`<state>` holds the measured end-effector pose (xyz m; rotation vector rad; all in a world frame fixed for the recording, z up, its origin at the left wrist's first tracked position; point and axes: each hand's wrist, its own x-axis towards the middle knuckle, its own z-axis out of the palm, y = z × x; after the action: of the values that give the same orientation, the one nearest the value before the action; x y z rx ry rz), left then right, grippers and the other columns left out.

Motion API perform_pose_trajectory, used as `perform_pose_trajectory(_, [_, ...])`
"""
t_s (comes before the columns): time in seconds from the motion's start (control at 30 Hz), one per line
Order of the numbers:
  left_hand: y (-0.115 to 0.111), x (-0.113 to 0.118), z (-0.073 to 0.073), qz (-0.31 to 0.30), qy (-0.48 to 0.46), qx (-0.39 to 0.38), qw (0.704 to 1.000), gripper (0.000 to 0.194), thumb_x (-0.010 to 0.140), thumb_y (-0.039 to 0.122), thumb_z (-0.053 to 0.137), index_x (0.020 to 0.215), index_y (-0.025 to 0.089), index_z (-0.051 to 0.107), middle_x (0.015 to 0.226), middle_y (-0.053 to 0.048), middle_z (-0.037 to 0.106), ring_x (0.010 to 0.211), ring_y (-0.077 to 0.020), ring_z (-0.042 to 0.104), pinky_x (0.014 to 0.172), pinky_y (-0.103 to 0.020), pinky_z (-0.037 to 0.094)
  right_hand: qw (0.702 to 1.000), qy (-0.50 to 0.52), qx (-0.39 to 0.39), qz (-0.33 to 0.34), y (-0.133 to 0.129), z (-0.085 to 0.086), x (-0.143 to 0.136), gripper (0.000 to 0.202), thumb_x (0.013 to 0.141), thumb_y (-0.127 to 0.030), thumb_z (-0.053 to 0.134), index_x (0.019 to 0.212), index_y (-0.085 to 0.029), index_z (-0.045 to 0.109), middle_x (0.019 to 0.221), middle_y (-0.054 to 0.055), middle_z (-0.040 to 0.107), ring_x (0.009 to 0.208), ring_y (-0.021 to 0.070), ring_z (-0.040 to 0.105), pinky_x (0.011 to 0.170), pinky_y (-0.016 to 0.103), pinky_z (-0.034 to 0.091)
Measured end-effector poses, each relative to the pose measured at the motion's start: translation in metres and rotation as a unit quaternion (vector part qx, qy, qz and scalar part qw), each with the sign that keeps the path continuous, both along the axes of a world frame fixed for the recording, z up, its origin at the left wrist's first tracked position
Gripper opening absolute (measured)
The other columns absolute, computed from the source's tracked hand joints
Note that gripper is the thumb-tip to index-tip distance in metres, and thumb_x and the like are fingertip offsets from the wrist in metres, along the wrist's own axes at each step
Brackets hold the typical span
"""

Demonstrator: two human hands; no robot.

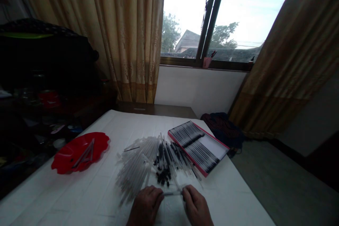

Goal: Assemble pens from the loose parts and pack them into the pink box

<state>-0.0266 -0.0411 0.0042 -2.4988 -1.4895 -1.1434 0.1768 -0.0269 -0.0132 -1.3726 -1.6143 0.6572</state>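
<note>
My left hand and my right hand are closed on opposite ends of one slim pen, held level near the front of the table. Its middle shows grey between my fingers; both ends are hidden. Just beyond lies a heap of clear pen barrels, with pens with dark ends fanned out to its right. Small black caps are clustered in front of them. To the right, a pink-edged box holds two rows of pens, with white bottom showing at its right part.
A red scalloped plate with a few clear pieces in it sits on the left of the white table. Dark cluttered shelves stand beyond the left edge. Dark cloth lies past the far right corner.
</note>
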Motion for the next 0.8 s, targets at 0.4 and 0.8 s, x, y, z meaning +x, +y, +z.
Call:
perform_pose_trajectory(0.4, [-0.001,0.002,0.004,-0.017,0.029,0.017,0.999,0.014,0.089,0.031,0.05,0.093,0.026,0.062,0.084,-0.003,0.07,0.075,-0.0174,0.067,0.067,-0.027,0.055,0.989,-0.028,0.044,0.137,0.001,0.006,0.004,0.03,0.088,-0.041,0.049,0.081,-0.022,0.071,0.076,0.006,0.069,0.072,0.0188,0.066,0.067,0.024,0.051])
perform_pose_trajectory(0.8, [0.053,-0.156,0.035,0.236,0.03,-0.151,0.959,0.028,0.083,0.024,0.043,0.101,0.023,0.065,0.104,-0.005,0.068,0.099,-0.0204,0.062,0.089,-0.034,0.048,0.999,0.039,-0.009,0.007,0.004,0.004,0.003,0.047,0.083,-0.06,0.046,0.082,-0.019,0.069,0.07,0.006,0.068,0.066,0.0216,0.064,0.063,0.027,0.051])
